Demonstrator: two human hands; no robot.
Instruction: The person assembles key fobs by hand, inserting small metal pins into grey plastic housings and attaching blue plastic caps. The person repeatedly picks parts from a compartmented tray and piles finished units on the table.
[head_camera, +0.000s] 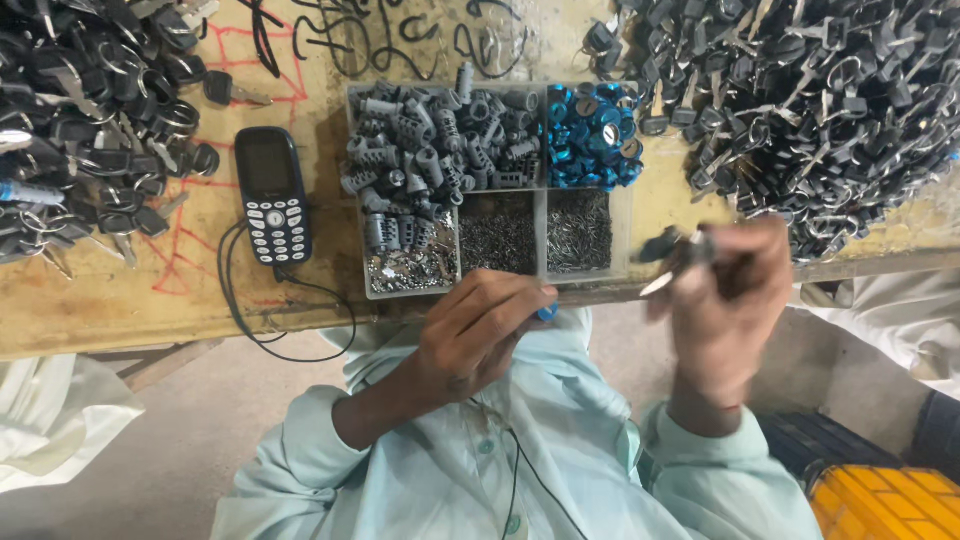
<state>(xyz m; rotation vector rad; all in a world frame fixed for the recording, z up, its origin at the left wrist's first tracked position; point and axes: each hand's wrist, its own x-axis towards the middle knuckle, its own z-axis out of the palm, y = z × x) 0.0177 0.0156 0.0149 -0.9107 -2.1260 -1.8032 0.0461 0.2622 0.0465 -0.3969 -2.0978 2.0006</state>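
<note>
The left hand (475, 335) is closed, its grip pinching a small blue cap (547, 312) at the near edge of the desk (120, 300), just below the tray (541, 210). The right hand (725, 305), blurred, is closed around what seems a black-headed key (668, 255), near the tray's right end. The tray holds grey sleeves (430, 150), blue caps (592, 135) and small metal bits; a phone (273, 195) lies left, key heaps (830, 100) far right.
</note>
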